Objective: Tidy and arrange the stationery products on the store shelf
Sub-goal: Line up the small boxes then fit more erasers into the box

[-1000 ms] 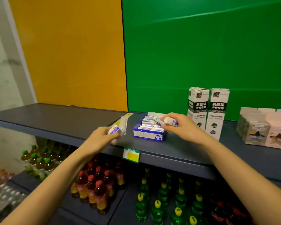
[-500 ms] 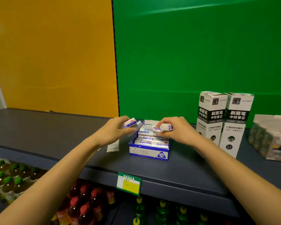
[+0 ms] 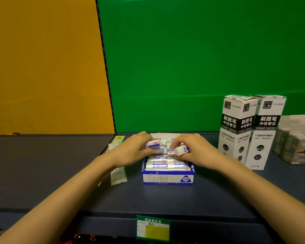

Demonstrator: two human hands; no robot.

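A blue and white display box (image 3: 168, 178) full of several white erasers stands on the dark shelf (image 3: 165, 199). Both of my hands are over its back half. My left hand (image 3: 132, 150) grips a white eraser with a blue sleeve (image 3: 152, 144) at the box's left rear. My right hand (image 3: 194, 149) pinches another white eraser (image 3: 181, 150) just above the packed rows. A clear plastic packet with a yellow header (image 3: 117, 173) lies flat on the shelf left of the box, partly hidden by my left forearm.
Two tall white and black refill boxes (image 3: 252, 131) stand right of the eraser box. Pale wrapped boxes (image 3: 296, 141) sit at the far right. A green and yellow price tag (image 3: 153, 228) hangs on the shelf's front edge. Yellow and green panels back the shelf.
My left hand carried its eraser from the shelf's left to the box's rear. My right hand stayed over the box with its eraser. The view came closer and tilted up.
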